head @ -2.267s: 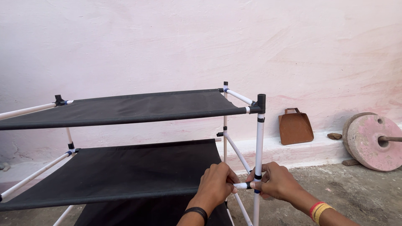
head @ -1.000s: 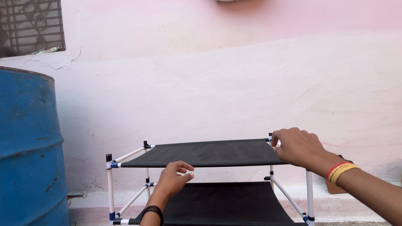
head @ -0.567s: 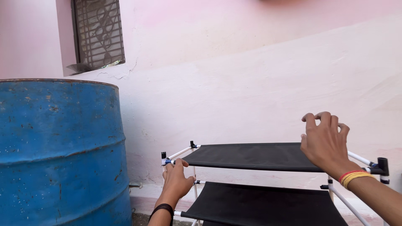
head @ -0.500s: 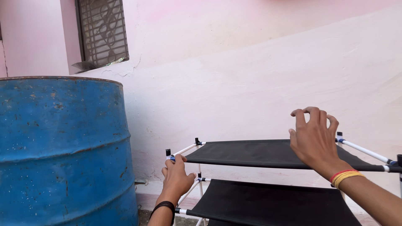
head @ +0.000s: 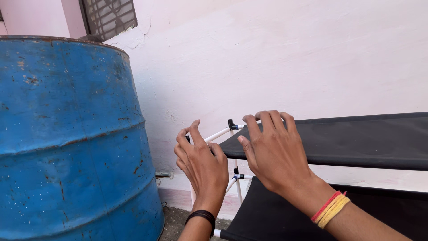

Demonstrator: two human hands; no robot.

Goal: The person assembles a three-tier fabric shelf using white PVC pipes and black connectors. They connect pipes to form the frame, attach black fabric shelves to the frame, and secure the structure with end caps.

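**Both hands closing in on the rack's end corner**

Rack (head: pixel 356 140) w/ black fabric shelves is standing against the pale wall (head: pixel 276 58), running off frame toward 3 o'clock; its end corner is sitting near frame centre, just beside the blue drum (head: pixel 71 138) at 9 o'clock.

Left hand (head: pixel 203 163) is hovering at the white end tube (head: pixel 217 134), fingers spread & curled, palm facing the frame – released, gripping nothing that shows. Looks like it's lining up w/ the end tube, prob. to steady that side.

Right hand (head: pixel 274 154) is also loose, fingers arched over the front edge of the top shelf (head: pixel 365 139), tips at or just above the fabric near the black corner joint (head: pixel 231 124) at 12 o'clock; can't tell if touching. Being spread wide lets it span the edge.

Lower shelf (head: pixel 267 214) is sitting beneath at 5 o'clock, hung from the same white upright.
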